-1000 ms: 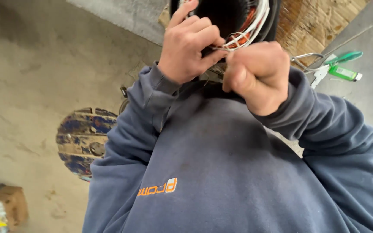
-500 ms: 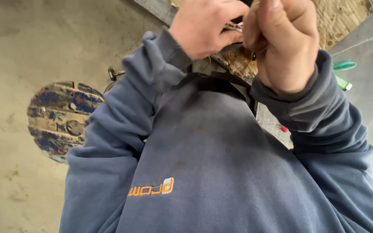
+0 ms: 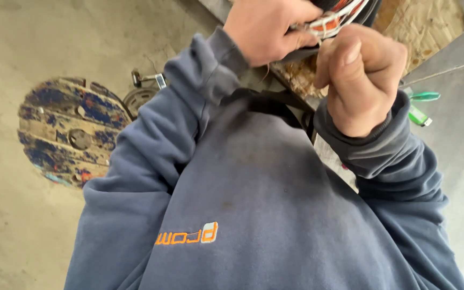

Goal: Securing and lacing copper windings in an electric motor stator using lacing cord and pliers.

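A bundle of white and orange wires (image 3: 333, 15) sits at the very top of the view, bound along the inner edge of a dark round housing (image 3: 369, 9) that the frame cuts off. The wires lie directly between the two hands. The left hand (image 3: 267, 29) is curled around the lower left edge of the bundle, its fingers closed against the wires. The right hand (image 3: 362, 80) is balled into a tight fist just below and to the right of them, the thumb pressed on top; a thin white strand runs from the bundle down into the fist. Whether the fist pinches that strand or merely covers it cannot be told.

Counted: two hands, one wire bundle, one housing. Beneath the hands a rough chipboard surface (image 3: 425, 24) shows, with two green-handled tools (image 3: 424, 96) lying to the right of the right sleeve. On the concrete floor (image 3: 38, 48) to the left rests one round wooden cable-reel disc with worn blue paint (image 3: 68, 137), and just beside it one small metal wheel (image 3: 138, 96). A blue sweatshirt (image 3: 253, 204) fills the lower part of the view.

Compared with half a second ago, the hands have parted slightly: the right fist has dropped lower and away from the left, so the bundle shows between them again. The reel disc sits a little further to the right in the view.
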